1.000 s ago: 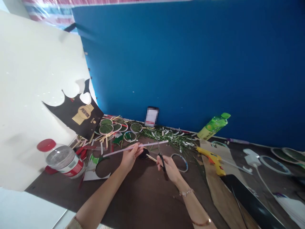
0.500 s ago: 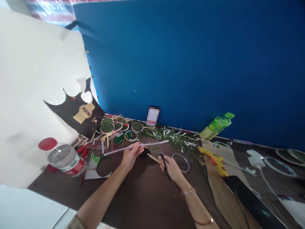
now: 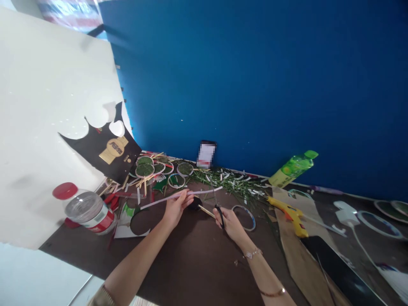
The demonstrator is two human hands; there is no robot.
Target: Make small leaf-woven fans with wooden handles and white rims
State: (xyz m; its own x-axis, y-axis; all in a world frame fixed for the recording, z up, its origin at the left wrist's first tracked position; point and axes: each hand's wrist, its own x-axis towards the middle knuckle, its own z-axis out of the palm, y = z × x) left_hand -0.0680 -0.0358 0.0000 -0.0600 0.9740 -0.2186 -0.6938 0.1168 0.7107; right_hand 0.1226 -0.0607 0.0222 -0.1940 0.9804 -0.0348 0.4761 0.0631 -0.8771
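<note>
My left hand pinches a long thin pale strip near its middle, above the dark table. Held in my right hand are black-handled scissors, their blades pointing away from me across the strip's right part. A light wooden stick runs from a black disc toward my right fingers; whether they touch it I cannot tell. To the right of my right hand lies a roll of tape. Green needle-like clippings and white paper bits are heaped behind both hands.
A phone leans on the blue wall. Left are a red-capped bottle, a cut-out card and several green discs. Right are a yellow glue gun, a green bottle, cardboard and a black tablet-like slab.
The strip's right end has shortened slightly and sits a little further left in view. Both hands keep nearly the same place; the whole view has shifted a little.
</note>
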